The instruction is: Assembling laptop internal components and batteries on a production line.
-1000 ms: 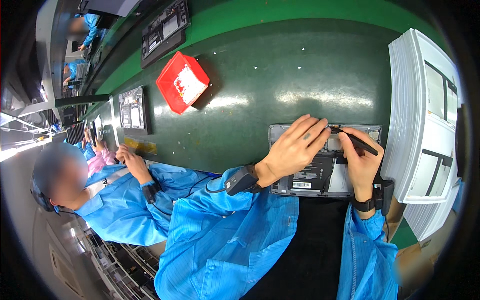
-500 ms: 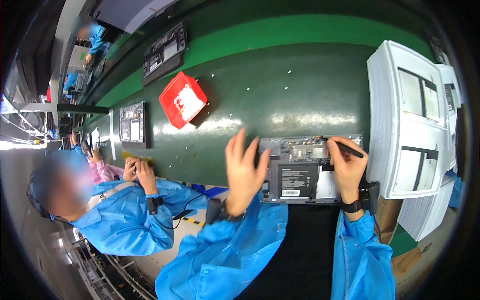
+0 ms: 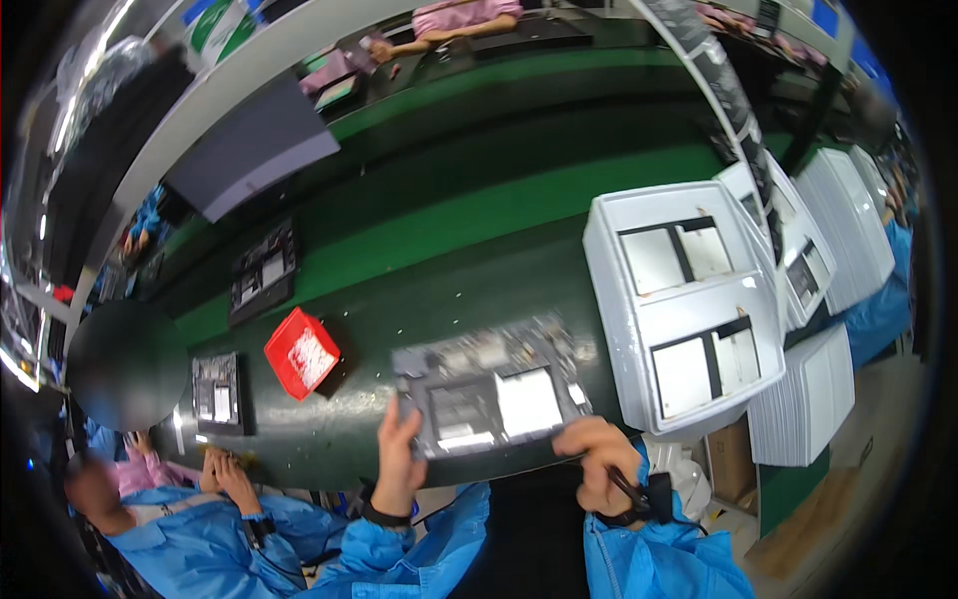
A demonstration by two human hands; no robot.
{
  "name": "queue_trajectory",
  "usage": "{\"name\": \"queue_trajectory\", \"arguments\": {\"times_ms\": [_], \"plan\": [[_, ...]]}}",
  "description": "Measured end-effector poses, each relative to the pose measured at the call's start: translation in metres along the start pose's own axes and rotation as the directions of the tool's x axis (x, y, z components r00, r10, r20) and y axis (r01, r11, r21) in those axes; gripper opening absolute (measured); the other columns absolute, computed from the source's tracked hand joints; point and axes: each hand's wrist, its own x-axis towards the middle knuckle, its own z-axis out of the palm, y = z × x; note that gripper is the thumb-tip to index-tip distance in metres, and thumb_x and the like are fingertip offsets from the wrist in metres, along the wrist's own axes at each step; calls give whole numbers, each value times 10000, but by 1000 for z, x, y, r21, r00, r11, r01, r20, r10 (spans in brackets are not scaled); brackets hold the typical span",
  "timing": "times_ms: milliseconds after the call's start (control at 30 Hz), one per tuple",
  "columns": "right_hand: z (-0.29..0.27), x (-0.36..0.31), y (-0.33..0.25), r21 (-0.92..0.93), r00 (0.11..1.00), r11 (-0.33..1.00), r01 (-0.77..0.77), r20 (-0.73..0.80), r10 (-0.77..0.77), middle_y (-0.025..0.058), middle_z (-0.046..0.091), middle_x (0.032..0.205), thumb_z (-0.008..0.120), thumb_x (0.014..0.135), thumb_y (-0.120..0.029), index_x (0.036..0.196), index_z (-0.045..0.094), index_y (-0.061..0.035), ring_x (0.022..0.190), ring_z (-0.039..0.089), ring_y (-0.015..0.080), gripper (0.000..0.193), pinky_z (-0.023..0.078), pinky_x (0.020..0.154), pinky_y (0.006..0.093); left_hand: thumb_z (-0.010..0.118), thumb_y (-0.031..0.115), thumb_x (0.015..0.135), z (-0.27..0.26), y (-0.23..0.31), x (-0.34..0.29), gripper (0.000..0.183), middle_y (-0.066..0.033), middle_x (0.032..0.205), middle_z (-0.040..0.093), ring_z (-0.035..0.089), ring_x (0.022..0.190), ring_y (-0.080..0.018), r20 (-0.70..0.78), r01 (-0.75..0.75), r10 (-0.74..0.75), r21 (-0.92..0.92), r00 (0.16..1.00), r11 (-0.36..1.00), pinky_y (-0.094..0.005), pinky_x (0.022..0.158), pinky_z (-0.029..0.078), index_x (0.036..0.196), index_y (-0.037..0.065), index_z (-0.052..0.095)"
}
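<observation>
An opened laptop base, dark with a bare circuit board along its far side, is smeared by motion between my hands; whether it is lifted off the bench I cannot tell. My left hand grips its left edge near the front corner. At the front right corner, the curled fingers of my right hand hold the base. A slim black pen-like tool is also tucked in that hand, pointing back toward the wrist.
Left of the base stands a red bin with small white pieces in it. White foam trays holding flat parts are stacked at the right. More opened laptop bases, one at the left, lie on the green bench. A co-worker in blue sits at the left.
My view has turned and shows more of the bench's far side. My left hand, open and raised before, now grips the base. My right hand has left the circuit board for the front right corner.
</observation>
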Motion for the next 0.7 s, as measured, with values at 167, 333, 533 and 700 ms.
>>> {"name": "queue_trajectory", "arguments": {"times_ms": [167, 333, 533, 700], "plan": [[-110, -1, -31, -693, 900, 678, -246, -422, -106, 4, 407, 774, 423, 1046, -118, 1102, 532, 9, 684, 361, 93, 176, 303, 625, 257, 542, 117, 999, 36, 36, 129, 470, -109, 1312, 608, 621, 1181, -252, 121, -87, 93, -53, 988, 995, -449, 959, 533, 1456, 107, 432], [-214, -48, -9, -554, 732, 622, -554, -680, 46, -4, 411, 676, 425, 1053, -172, 1088, 605, 57, 614, 396, 113, 293, 322, 565, 278, 586, 167, 992, 43, 57, 261, 437, -133, 1256, 632, 660, 1078, -289, 85, -204, 216, -130, 973, 970, -444, 920, 536, 1409, 96, 475], [-296, -68, 32, -508, 601, 323, -798, -701, 384, 61, 611, 709, 488, 1016, -215, 1083, 647, 92, 655, 522, 139, 352, 424, 612, 329, 717, 194, 908, 204, 19, 195, 586, -195, 1387, 512, 514, 1271, -284, 464, -770, 643, 540, 609, 340, -390, 1084, 401, 1401, -7, 473], [-342, -40, 81, -324, 637, 637, -700, -687, 350, 120, 707, 916, 529, 977, -154, 1182, 654, 73, 838, 640, 195, 330, 500, 777, 319, 723, 240, 895, 295, -60, 211, 578, -209, 1357, 550, 545, 1260, -287, 635, -707, 379, 401, 673, 583, -347, 1038, 437, 1389, 21, 519]]}}
